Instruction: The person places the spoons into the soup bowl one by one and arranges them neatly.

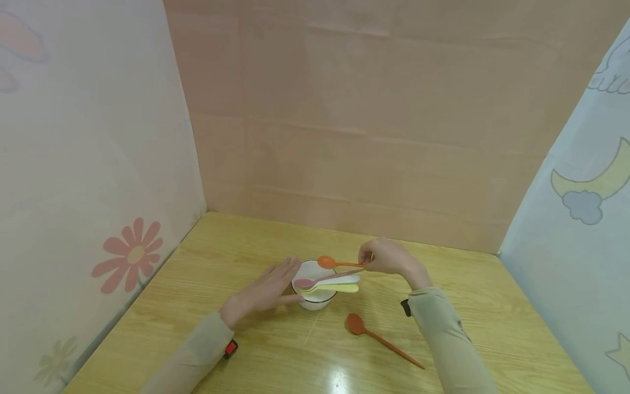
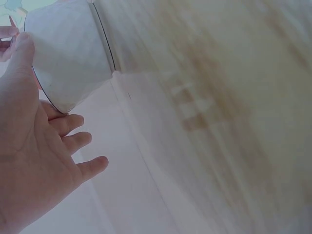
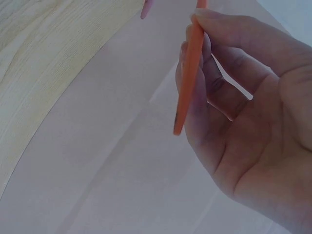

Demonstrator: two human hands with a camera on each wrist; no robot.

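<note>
Head view: the right hand (image 1: 386,257) pinches the handle end of an orange spoon (image 1: 334,264), holding it level with its scoop over the 12 o'clock rim of a white bowl (image 1: 315,298). Pink, white and yellow spoons (image 1: 330,282) lie across the bowl with their handles sticking out toward 3 o'clock. The left hand (image 1: 263,290) has straight fingers laid flat against the bowl's 9 o'clock side. A brown spoon (image 1: 379,338) lies on the counter (image 1: 246,350) at 5 o'clock from the bowl.

Left wrist view: the palm and relaxed fingers (image 2: 73,141) touch the bowl's (image 2: 68,63) smooth outer wall. It looks hard, slick and likely breakable, so bracing the wall suits it.

Right wrist view: thumb and fingertips (image 3: 200,63) nip the thin orange handle (image 3: 187,78) near its end. The spoon looks light, stiff plastic; a light pinch farther up the handle would probably wobble less.
</note>
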